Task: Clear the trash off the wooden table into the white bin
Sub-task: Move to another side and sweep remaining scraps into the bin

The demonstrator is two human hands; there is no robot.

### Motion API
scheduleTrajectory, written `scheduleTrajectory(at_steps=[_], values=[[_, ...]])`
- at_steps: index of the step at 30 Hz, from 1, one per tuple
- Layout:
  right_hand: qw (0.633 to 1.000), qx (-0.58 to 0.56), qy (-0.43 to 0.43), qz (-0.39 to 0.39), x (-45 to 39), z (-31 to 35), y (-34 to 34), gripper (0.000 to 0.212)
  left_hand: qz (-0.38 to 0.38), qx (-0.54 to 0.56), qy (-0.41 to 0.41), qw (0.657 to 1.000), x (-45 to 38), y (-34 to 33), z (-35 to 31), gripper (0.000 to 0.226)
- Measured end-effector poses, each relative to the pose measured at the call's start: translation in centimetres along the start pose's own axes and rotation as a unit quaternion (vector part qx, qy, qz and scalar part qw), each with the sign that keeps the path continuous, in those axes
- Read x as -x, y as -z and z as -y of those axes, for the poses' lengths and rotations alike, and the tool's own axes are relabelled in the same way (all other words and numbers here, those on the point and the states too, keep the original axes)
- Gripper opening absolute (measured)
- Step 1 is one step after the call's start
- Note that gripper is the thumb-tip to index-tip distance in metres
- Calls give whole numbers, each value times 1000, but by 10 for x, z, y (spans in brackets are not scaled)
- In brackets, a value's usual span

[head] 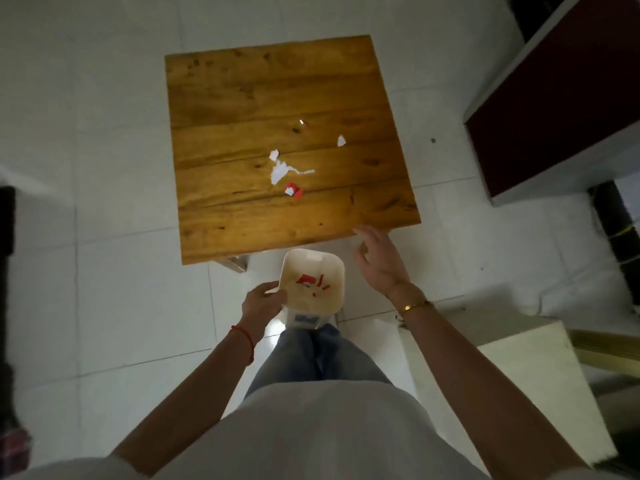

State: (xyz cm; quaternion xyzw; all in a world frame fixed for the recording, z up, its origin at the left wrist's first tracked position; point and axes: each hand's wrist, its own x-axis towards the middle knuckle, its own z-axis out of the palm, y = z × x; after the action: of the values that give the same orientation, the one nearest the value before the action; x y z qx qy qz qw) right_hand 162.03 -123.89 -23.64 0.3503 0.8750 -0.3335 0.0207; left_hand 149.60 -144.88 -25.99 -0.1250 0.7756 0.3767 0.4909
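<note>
Nearest the camera, the person's pale shirt and blue-jeaned legs fill the lower middle of the view. The left hand (264, 299), a red thread around its wrist, closes its fingers over the near-left rim of the white bin (335, 271) and holds it just off the near edge of the wooden table (242, 98). The bin is a small rounded-square container with a cream interior; red scraps (311, 284) lie on its bottom. A printed label shows on its near outer wall. The right hand (379, 263), with a gold bangle at the wrist, hovers empty, its fingers spread and loosely curled, beside the bin and just off the table's near-right corner.

On the tabletop, toward the near half and a little right of centre, a crumpled red-and-white wrapper (293, 190) lies nearest the near edge. Just beyond it is a torn white paper piece (281, 169) with a thin strip trailing rightward, and a smaller white scrap (274, 154) close by its far side. Farther right sits a lone white scrap (341, 140), well apart from the others. A tiny bright fleck (301, 122) lies near the table's centre; what it is cannot be told. The table stands on a white tiled floor (104, 271).
</note>
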Motion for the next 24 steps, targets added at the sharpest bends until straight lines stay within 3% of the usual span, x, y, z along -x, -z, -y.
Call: scheduleTrajectory(at_steps=[15, 24], values=[[980, 105, 81, 149, -196, -10, -99, 47, -63, 46, 52, 996, -117, -27, 19, 45], [965, 147, 160, 147, -249, -34, -164, 54, -55, 68, 88, 992, -184, -52, 55, 33]])
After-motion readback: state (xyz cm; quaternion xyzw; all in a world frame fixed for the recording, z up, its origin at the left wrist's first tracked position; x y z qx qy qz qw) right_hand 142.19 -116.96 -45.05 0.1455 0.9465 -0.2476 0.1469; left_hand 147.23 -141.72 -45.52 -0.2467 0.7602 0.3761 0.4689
